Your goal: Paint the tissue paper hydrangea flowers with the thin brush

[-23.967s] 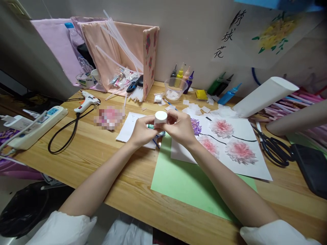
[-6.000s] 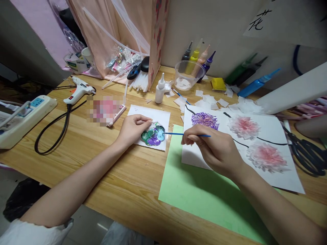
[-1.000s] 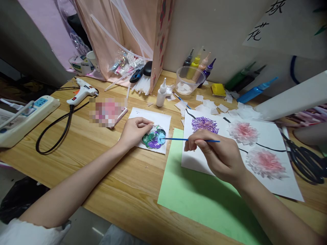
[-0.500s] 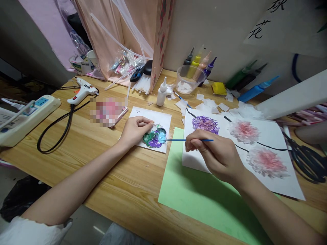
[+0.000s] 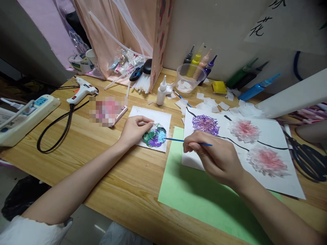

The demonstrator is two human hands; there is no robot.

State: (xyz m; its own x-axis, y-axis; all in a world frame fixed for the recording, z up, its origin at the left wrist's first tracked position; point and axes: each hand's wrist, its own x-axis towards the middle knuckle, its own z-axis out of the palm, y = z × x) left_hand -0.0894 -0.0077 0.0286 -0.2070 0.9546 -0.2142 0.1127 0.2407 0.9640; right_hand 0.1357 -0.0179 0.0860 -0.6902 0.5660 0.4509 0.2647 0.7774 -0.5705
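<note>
At the centre of the frame, paint palette [image 5: 153, 143]: here it sits, round wells smeared green, purple and light blue, lying on a white sheet [image 5: 139, 113] on the wooden worktop [image 5: 114, 177].
Left hand [image 5: 134, 131]: in from the lower left, thumb and forefinger pinched on the palette's upper-left rim.
Right hand [image 5: 217, 156]: over on the right of centre, fingers closed around a slim blue paintbrush [image 5: 175, 139].
Brush tip: pointing left, right at the light-blue paint [image 5: 161, 136] on the palette's right side.
Flower sheet [image 5: 194, 160]: right of centre, partly under the right hand, overlapping green paper [image 5: 178, 200]; one purple bloom [image 5: 205, 125] and two pink ones show, with black lines between.
White dropper bottle [image 5: 161, 93]: upright, upper centre, just beyond the white sheet.
Clear tub [image 5: 182, 89]: upper centre, paper scraps inside, paint bottles [image 5: 196, 63] behind it.
Glue gun [image 5: 82, 90]: upper left, cable looping down near the power strip [image 5: 30, 115].
Black-handled scissors [image 5: 310, 158]: far right, beside the flower sheet.
</note>
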